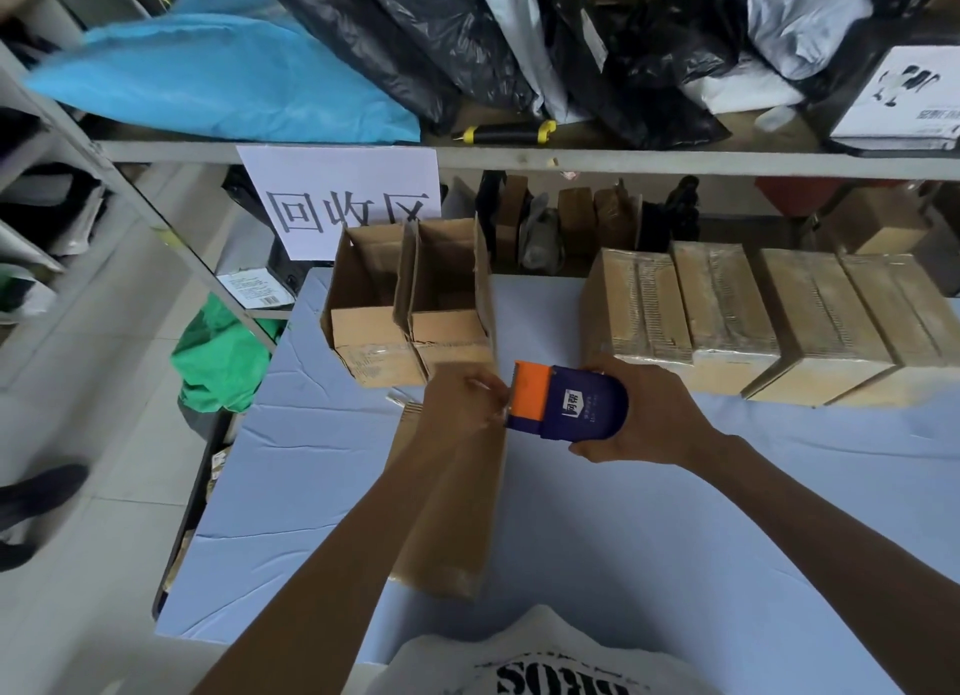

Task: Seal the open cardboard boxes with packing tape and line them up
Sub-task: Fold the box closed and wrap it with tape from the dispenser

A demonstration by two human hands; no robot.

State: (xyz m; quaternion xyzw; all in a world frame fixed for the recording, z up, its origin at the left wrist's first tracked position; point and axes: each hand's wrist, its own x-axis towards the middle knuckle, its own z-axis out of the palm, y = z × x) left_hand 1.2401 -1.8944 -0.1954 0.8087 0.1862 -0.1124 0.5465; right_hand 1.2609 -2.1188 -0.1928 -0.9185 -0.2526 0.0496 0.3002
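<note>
Green cloth (221, 367) lies bunched on the floor at the far left, just beside the corner of the table (649, 538), which is draped in a pale blue cover. Above it, a white paper sign (340, 195) hangs from the edge of the shelf (675, 163). At the table's back left stand two open boxes (410, 305), touching side by side, flaps upright. In front of them, near the middle, lies the closed box (457, 512) being worked on, running lengthwise away from the person. The left hand (462, 398) hovers over its far end, fingertips drawn together in a pinch at the toothed orange edge of the tape dispenser (569, 403); the tape itself is too blurred to make out. The right hand (649, 414) grips the dispenser's blue body, fingers curled round it from behind, holding it just above the box. At the back right, four sealed boxes (769, 315) sit in a row, touching one another, tape shining across their tops.
</note>
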